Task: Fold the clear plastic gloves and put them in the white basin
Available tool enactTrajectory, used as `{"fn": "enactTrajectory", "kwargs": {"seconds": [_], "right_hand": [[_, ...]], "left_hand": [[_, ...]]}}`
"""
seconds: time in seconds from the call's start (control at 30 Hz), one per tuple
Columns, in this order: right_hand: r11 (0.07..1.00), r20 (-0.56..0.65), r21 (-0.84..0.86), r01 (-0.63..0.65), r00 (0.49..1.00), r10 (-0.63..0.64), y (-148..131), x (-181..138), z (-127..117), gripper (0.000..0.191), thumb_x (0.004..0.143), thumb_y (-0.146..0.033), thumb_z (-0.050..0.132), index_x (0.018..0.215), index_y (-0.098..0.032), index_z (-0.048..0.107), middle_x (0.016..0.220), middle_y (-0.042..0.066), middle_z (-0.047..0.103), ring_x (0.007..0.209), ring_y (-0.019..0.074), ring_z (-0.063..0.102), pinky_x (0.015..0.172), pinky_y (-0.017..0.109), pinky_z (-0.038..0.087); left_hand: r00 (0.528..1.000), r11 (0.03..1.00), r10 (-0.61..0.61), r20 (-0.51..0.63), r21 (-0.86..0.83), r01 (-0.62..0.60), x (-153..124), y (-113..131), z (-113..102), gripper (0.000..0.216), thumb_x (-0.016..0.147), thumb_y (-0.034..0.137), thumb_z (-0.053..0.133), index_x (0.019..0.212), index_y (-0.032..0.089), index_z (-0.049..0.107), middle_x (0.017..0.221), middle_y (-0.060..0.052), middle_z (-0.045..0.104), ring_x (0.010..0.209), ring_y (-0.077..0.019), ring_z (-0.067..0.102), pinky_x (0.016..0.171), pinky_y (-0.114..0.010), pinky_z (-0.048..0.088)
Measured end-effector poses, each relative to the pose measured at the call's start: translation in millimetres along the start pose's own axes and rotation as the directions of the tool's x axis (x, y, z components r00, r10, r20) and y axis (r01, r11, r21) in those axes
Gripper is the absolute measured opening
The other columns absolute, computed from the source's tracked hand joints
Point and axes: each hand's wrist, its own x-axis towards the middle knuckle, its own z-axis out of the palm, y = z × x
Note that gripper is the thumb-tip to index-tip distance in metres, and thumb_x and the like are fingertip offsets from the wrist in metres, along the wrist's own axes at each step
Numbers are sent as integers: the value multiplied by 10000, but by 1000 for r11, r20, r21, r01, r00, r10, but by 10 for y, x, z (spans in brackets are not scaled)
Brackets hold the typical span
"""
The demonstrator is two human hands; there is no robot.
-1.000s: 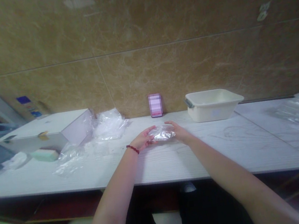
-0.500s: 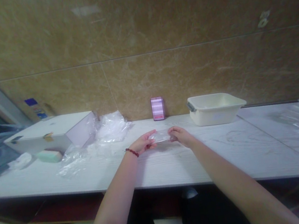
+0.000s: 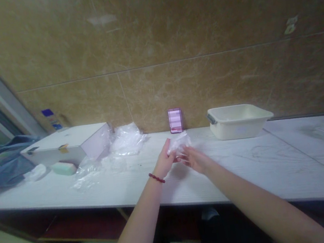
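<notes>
Left hand (image 3: 164, 162) pinches crumpled clear plastic (image 3: 179, 141), right hand (image 3: 197, 160) curled against it, over the worktop (image 3: 270, 162) toward its back edge; seemingly mid-gathering, calling next for a steady grip

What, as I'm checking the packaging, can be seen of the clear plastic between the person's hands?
The clear plastic looks like see-through film, crinkled and bunched, with whitish shine and an uneven outline. It appears held above the pale table, nearer the person than the phone. The left hand has its grip on the left side; the right hand touches the right. Whether anything is inside cannot be told.
</notes>
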Motion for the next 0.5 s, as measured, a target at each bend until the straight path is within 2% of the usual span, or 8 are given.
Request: {"fn": "enactTrajectory", "kwargs": {"seconds": [0.07,0.13,0.23,0.33,0.5], "right_hand": [[999,-120,18,42,992,-40,-2,17,26,175,689,-337,543,811,-217,502,851,10,580,655,98,557,462,182,425],[998,-181,47,52,983,-42,-32,14,32,118,701,-281,539,785,-204,510,831,15,581,609,88,547,443,183,426],[994,-191,101,41,981,-21,-102,-35,27,56,719,-219,521,768,-196,509,837,18,578,615,83,548,494,194,461],[990,-192,117,76,980,-52,-191,-86,13,25,726,-198,512,747,-195,499,839,11,571,662,83,553,587,213,487],[978,-213,35,204,958,-192,-509,-103,-142,39,724,-198,511,743,-204,477,791,-13,554,685,84,549,669,270,495]], "left_hand": [[1000,1000,25,14,17,-25,-49,-42,40,646,721,220,526,1271,264,189,1143,-93,457,701,-125,579,661,-323,500],[999,999,31,38,10,-31,-96,-55,73,629,729,222,516,1268,271,197,1155,-87,450,724,-129,580,685,-329,497],[997,999,39,72,6,-40,-146,-32,135,523,743,218,493,1229,259,304,1147,-72,463,778,-139,572,736,-337,480],[993,999,24,114,32,-28,-172,10,202,396,760,223,460,1155,222,426,1143,-66,470,816,-152,571,782,-344,455],[988,988,8,156,153,-32,-253,84,207,456,754,219,468,1199,221,369,995,-69,568,842,-176,574,805,-339,421]]}}
